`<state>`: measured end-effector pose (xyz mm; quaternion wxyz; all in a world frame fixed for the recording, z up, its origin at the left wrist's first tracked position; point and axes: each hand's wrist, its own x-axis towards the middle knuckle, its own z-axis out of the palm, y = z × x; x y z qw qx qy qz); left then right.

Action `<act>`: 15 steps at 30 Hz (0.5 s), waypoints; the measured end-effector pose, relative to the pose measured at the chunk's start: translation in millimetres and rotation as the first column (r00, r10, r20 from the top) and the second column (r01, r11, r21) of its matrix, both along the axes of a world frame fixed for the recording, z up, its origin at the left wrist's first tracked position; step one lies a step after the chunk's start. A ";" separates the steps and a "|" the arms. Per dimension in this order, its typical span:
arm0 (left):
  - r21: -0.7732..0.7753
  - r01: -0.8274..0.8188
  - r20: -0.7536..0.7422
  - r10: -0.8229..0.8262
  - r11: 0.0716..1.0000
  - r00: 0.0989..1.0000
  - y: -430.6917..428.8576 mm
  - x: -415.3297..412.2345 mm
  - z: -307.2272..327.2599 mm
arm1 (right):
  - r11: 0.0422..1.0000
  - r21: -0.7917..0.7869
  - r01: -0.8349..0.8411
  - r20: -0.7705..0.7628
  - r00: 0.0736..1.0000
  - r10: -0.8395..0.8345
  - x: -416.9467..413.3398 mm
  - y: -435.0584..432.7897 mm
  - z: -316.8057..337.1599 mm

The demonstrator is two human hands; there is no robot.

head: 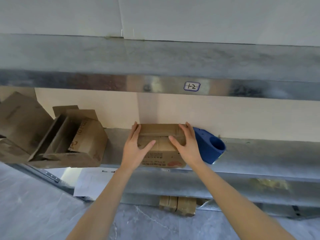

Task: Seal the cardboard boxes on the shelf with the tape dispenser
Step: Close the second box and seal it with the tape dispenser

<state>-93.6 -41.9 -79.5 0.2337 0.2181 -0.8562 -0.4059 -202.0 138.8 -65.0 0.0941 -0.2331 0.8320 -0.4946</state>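
Observation:
A small cardboard box [160, 134] sits on the metal shelf [259, 153], its top flaps folded down and meeting at a seam. My left hand [136, 148] lies flat on its left side with straight fingers pressing the flaps. My right hand [187, 144] presses the right side of the top the same way. A blue tape dispenser [210, 146] rests on the shelf just right of the box, behind my right hand and touched by neither hand.
An open cardboard box [76, 141] with raised flaps stands at the left of the shelf, beside another flattened box [20, 118]. An upper shelf rail [155, 87] carries a label [192, 86]. More small boxes [178, 205] sit on a lower level.

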 end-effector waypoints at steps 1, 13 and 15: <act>0.004 0.003 -0.009 -0.003 1.000 1.000 -0.1 -0.3 -0.9 | 1.000 0.007 -0.002 -0.004 1.000 0.002 -0.6 -0.5 -2.1; -0.037 0.025 -0.067 -0.027 0.999 0.997 -0.9 1.1 -8.8 | 0.998 -0.053 -0.040 -0.033 0.999 0.038 -6.2 3.2 -16.9; -0.022 0.028 -0.061 -0.029 0.999 0.998 -0.7 0.5 -8.7 | 0.998 -0.048 -0.041 -0.016 0.999 0.041 -7.4 2.1 -17.3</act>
